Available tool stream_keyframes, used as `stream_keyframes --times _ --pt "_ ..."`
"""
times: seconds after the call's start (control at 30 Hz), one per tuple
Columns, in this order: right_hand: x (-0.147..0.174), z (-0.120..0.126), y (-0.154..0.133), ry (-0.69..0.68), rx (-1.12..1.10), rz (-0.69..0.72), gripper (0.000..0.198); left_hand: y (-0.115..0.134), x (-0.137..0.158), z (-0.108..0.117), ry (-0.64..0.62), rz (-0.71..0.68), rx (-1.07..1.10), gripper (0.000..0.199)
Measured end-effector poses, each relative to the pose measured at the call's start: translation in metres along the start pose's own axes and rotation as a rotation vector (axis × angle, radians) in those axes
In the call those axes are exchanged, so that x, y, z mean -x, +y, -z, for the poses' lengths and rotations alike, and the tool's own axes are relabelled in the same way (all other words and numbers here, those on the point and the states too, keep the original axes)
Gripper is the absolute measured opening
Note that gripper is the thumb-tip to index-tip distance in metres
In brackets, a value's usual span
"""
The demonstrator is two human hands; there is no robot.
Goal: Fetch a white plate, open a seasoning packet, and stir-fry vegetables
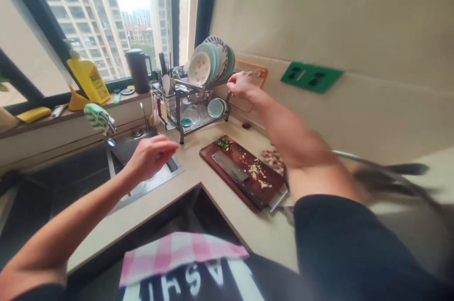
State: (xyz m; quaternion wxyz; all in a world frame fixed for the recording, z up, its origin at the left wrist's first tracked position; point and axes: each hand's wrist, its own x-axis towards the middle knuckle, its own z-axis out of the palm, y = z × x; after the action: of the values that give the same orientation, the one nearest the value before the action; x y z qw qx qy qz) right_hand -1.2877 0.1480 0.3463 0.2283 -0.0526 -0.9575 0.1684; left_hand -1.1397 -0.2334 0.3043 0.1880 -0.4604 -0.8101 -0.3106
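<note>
My right hand reaches out to the right end of the dish rack, next to the upright plates; its fingers are pinched together and I cannot see anything in them. Over the counter edge by the sink hovers my left hand, fingers loosely curled, holding nothing. A dark red cutting board lies between them with a cleaver, chopped garlic and green bits on it.
A small pile of chopped meat sits behind the board. A dark kettle, a yellow detergent bottle and a yellow sponge stand on the windowsill. A faucet with a striped cloth hangs over the sink. A blurred pan handle is at right.
</note>
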Motion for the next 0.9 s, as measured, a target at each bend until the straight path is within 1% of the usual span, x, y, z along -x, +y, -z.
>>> stream_keyframes --times 0.1,0.17,0.23,0.3,0.4,0.5,0.6,0.73,0.87,0.9 --pt "-0.055 0.003 0.007 0.023 0.067 -0.112 0.026 -0.03 -0.1 -0.019 -0.013 -0.151 -0.107 0.025" --pt "-0.084 0.004 0.003 0.017 0.095 -0.136 0.029 -0.058 -0.165 -0.037 -0.011 -0.167 -0.193 0.029" --pt "-0.108 0.003 -0.005 -0.005 0.122 -0.128 0.034 -0.087 -0.224 -0.058 -0.025 -0.14 -0.289 0.033" --pt "-0.128 -0.003 -0.012 -0.014 0.14 -0.094 0.039 -0.115 -0.274 -0.079 -0.075 -0.109 -0.385 0.041" --pt "-0.155 -0.015 -0.016 -0.014 0.16 -0.057 0.037 -0.15 -0.328 -0.104 -0.17 -0.078 -0.499 0.047" --pt "-0.177 -0.029 -0.012 -0.017 0.177 -0.04 0.034 -0.175 -0.363 -0.123 -0.184 -0.081 -0.542 0.047" --pt "-0.194 -0.042 -0.003 -0.009 0.177 -0.027 0.033 -0.195 -0.384 -0.137 -0.164 -0.11 -0.56 0.044" --pt "-0.208 -0.057 0.011 0.032 0.108 0.026 0.033 -0.213 -0.402 -0.148 -0.166 -0.132 -0.548 0.036" --pt "-0.22 -0.075 0.023 0.028 0.077 -0.01 0.04 -0.224 -0.411 -0.149 -0.152 -0.133 -0.499 0.031" --pt "-0.223 -0.079 0.026 0.017 0.081 0.005 0.042 -0.225 -0.412 -0.148 -0.14 -0.132 -0.486 0.03"
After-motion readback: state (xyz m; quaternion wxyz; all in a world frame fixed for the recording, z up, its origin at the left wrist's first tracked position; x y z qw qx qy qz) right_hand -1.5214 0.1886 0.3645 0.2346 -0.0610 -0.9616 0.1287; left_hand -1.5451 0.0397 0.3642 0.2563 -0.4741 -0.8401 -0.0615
